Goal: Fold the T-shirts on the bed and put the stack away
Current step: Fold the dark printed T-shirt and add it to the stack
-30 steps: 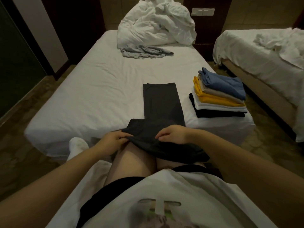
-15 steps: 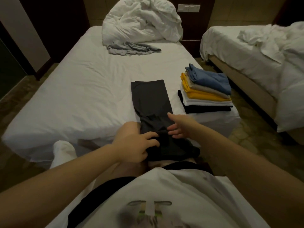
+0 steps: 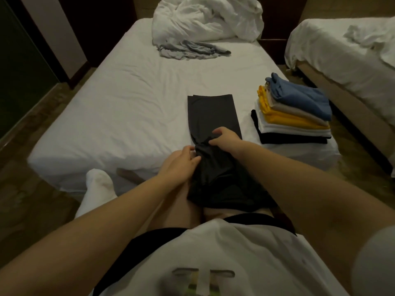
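View from a person's own head, down over both bare forearms and knees, toward a single bed covered in a white sheet. A dark grey T-shirt, folded into 1 long narrow strip, lay lengthwise on the mattress near the foot edge. Its far end was flat on the sheet and its near end was bunched up, draping over the person's knees.

The left hand held the bunched cloth at its left side, thumb and fingers curled onto it, so its grip was closed on the shirt. The right hand pinched the same cloth just beyond, fingers curled down into a fold, so its grip was also closed on the shirt. The 2 hands were near each other but apart.

Right of the strip, at the bed's near corner, stood a stack of folded T-shirts, with blue on top, then beige, yellow, white, and black at the bottom. A crumpled white duvet lay at the head of the bed, and a rumpled light grey garment was just in front of it. A second bed with white bedding stood to the right. A foot in a white sock showed by the left forearm.
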